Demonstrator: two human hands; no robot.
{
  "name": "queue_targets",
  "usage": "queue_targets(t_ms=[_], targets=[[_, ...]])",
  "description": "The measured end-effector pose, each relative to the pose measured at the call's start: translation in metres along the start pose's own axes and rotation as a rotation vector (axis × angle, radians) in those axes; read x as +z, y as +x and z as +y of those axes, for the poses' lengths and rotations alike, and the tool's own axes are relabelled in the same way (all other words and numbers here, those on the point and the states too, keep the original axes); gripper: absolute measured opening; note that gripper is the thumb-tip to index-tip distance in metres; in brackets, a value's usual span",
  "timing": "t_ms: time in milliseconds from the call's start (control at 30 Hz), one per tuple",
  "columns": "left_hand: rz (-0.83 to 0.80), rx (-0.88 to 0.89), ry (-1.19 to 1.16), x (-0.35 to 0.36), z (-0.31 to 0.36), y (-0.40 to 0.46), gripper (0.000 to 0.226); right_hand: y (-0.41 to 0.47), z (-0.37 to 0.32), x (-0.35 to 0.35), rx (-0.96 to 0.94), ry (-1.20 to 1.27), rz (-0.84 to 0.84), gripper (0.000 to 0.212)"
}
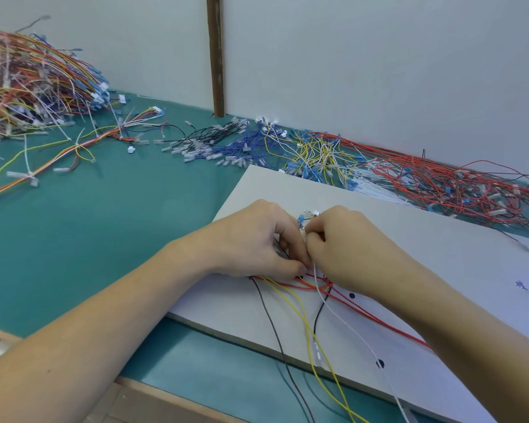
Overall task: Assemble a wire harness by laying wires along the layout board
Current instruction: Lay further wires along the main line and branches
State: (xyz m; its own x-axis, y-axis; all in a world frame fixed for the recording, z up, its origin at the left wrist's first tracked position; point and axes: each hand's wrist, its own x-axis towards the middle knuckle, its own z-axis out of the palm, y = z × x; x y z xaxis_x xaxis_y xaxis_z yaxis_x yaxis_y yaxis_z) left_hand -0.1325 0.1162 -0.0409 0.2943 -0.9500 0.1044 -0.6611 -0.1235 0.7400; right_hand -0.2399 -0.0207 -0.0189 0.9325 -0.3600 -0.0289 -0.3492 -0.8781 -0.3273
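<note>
Here, everything is placed against the white layout board point(425, 248), which lies tilted on the green table point(89, 239). Far to the board's left, at the table's back corner, sits a big tangled heap of finished harnesses point(28, 87) in many colours. Nearer the board, still to its left, one loose harness point(74, 148) with white ties stretches across the green surface. Along the board's far edge, against the wall, loose wires lie sorted by colour: black and blue wires point(226, 141), then yellow wires point(318, 154), then a wide spread of red wires point(455, 184).

On the board itself, the left hand point(251, 239) has its fingers curled, thumb and fingertips pinching a gathered bundle of wires point(303, 288). Touching it, the right hand point(342, 248) is curled as well, pinching the same bundle near small blue and white connectors point(309, 216) that peek out above the knuckles. From the hands, red, yellow, white and black strands run back over the board's near edge. Black dots point(352, 295) are marked on the board by the right forearm.
</note>
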Motion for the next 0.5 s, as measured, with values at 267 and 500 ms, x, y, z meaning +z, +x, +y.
queue_targets(t_ms=[267,500], targets=[[0.051,-0.017,-0.009,-0.002,-0.001,-0.001,0.008,-0.011,0.010,0.002,-0.040,0.117,0.002,0.025],[0.071,0.063,0.046,-0.001,0.003,-0.001,0.024,-0.013,0.010,0.003,0.046,0.453,-0.043,0.029]])
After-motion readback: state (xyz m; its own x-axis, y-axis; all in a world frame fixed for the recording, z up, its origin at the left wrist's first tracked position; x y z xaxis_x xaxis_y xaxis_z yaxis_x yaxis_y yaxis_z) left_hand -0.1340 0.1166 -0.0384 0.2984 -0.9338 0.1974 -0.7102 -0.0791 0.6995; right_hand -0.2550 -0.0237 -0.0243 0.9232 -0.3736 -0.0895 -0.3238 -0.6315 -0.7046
